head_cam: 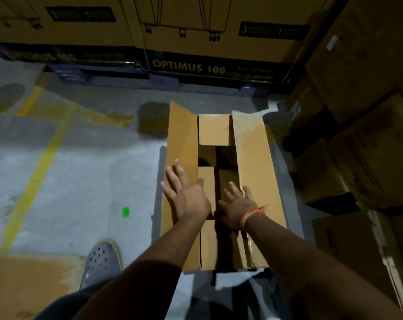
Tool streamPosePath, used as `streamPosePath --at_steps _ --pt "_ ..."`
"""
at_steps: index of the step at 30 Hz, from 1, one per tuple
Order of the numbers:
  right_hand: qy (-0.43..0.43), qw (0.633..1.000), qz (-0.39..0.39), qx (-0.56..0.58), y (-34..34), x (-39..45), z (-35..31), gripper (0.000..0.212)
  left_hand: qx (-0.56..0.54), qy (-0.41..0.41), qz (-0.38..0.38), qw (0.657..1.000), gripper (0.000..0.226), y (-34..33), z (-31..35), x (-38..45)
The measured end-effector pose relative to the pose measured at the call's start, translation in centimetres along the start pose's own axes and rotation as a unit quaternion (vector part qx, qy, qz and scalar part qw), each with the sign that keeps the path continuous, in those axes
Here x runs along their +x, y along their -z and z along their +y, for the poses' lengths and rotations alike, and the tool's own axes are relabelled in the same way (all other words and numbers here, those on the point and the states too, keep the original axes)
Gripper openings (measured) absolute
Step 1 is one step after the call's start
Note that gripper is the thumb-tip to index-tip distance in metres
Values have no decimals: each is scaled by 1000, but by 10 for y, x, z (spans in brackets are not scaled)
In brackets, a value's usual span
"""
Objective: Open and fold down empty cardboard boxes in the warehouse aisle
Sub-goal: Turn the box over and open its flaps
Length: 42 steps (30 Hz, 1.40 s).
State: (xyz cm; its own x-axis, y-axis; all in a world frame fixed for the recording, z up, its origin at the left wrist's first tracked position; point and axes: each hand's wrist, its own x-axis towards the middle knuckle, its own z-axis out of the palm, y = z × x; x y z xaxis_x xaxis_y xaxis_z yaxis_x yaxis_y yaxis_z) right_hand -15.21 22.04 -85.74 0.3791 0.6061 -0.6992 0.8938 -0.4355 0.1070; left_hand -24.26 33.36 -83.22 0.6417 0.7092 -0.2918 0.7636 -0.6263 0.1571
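A box stands on the floor, close to the stacked cartons along the floor's right edge and a little short of the printed cartons lining its far edge. Its top is open. The long left flap stands up and leans outward; the long right flap lies spread outward, its surface pale and scuffed. A short flap at the far end lies folded in over the opening, and another short flap at the near end does the same. Between them the inside is dark.

The left hand lies flat against the inner face of the left flap, near its lower half, fingers straight and spread apart, thumb toward the opening. The right hand reaches over the opening just beside the inner edge of the right flap, fingers straight and slightly spread; whether its palm touches the cardboard beneath cannot be told. An orange thread circles the right wrist. The two hands are near each other, not touching.

A shoe with holes in its top stands on the floor at the near left of the box, beside a flat sheet of cardboard at the near left corner. A yellow line runs across the floor on the left, and a small green tag lies between it and the box.
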Motion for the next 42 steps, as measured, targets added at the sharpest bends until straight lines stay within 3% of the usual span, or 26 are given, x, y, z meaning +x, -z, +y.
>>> streamPosePath --at_steps 2,5,10,16,19,21,23,26,29,32,35,38,40,42 --pt "-37 999 -13 -5 3 -4 9 53 -28 62 2 998 38 6 -7 3" --pt "-96 995 41 1 16 -13 29 53 -152 145 -12 978 39 20 -25 15" --pt "-191 975 112 0 26 -28 51 63 -267 157 19 951 34 31 -47 26" --pt "-257 964 64 37 10 -33 75 82 -233 175 102 951 36 41 -97 38" --pt "-230 946 46 222 -15 -23 68 89 -83 130 116 981 45 25 -127 45" --pt "-203 905 3 373 -28 -15 60 101 30 94 77 992 53 7 -138 49" --pt "-179 864 -38 468 -32 -6 50 107 40 85 -23 995 72 -13 -138 49" --pt "-152 835 -66 524 -33 10 40 110 -180 111 -176 961 88 -45 -120 45" --pt "-133 824 -78 545 -42 20 43 113 -315 87 -214 920 104 -68 -98 34" --pt "-102 831 -82 540 -44 24 51 107 -359 60 -208 908 104 -65 -97 38" --pt "-79 855 -59 510 -32 24 44 87 -353 25 -206 912 85 -53 -112 49" --pt "-97 904 -66 411 -27 18 23 69 -251 4 -210 945 53 -41 -115 47" --pt "-109 936 -72 328 -26 10 13 65 -141 4 -231 963 47 -38 -108 31" --pt "-100 951 -28 291 -21 -3 9 63 -75 -2 -210 975 47 -35 -101 11"
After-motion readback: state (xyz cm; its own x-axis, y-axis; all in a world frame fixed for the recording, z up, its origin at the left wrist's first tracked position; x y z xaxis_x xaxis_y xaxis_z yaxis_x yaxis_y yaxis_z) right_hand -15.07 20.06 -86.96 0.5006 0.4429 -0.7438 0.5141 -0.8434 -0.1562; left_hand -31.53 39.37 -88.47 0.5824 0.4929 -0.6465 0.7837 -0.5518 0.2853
